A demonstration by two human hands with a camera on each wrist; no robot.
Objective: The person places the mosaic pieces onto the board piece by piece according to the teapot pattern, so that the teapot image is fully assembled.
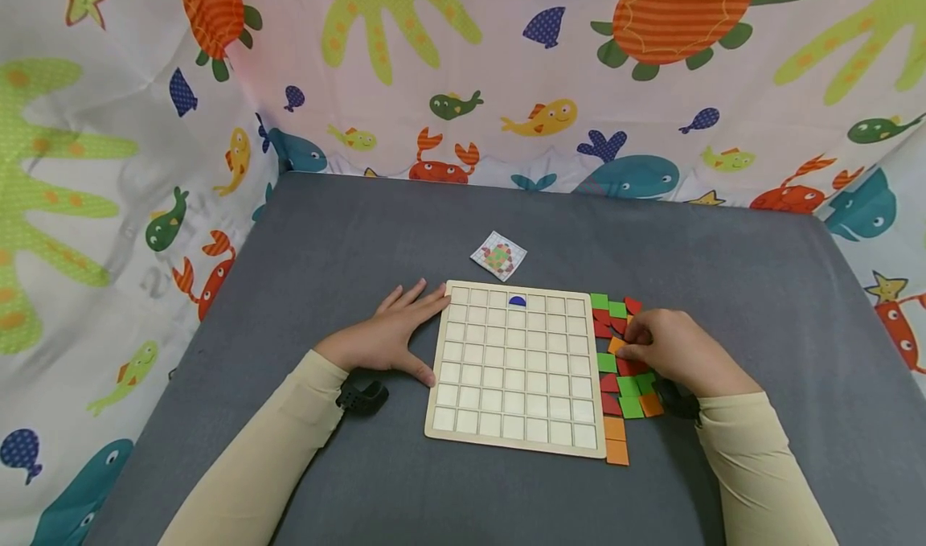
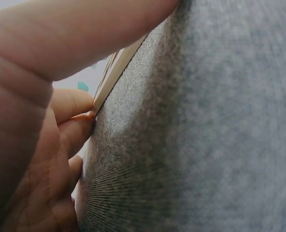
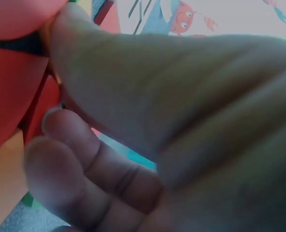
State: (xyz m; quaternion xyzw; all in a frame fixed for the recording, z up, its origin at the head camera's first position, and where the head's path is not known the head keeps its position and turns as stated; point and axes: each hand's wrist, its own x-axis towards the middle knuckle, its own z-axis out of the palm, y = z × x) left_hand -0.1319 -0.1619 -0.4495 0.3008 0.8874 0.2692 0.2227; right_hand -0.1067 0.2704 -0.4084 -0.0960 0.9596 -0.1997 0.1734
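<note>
Lining the far side and both ends of the grey bench [image 1: 347, 232], a sea-creature cloth [image 1: 405, 112] closes off the scene. A pale wooden board [image 1: 516, 359] of square cells lies flat mid-bench, slightly skewed, its cells nearly all bare.

At its left edge the left hand [image 1: 391, 337] spreads wide, fingers straight, one fingertip at the far left corner and the thumb against the edge nearer the body; that grip is curled round nothing and seems to be steadying the board.

On the opposite side the right hand [image 1: 676, 349] comes in from the right, above a band of coloured tiles [image 1: 631, 407], red, green and orange. This is the relation that matters: the band's long axis runs near to far along the board's right edge, close against it, so the tiles lie between board and right hand, which is clearly the nearer one. Its fingers bend down and leftward; whether the grip pinches a tile I cannot tell from either view.

Just beyond the board's far edge a small pattern card [image 1: 499, 255] lies tilted. Smaller things follow: a blue half-round piece [image 1: 517, 301] sits in a far-row cell, left of the fingertips, and one orange tile [image 1: 616, 346] shows right at them.
</note>
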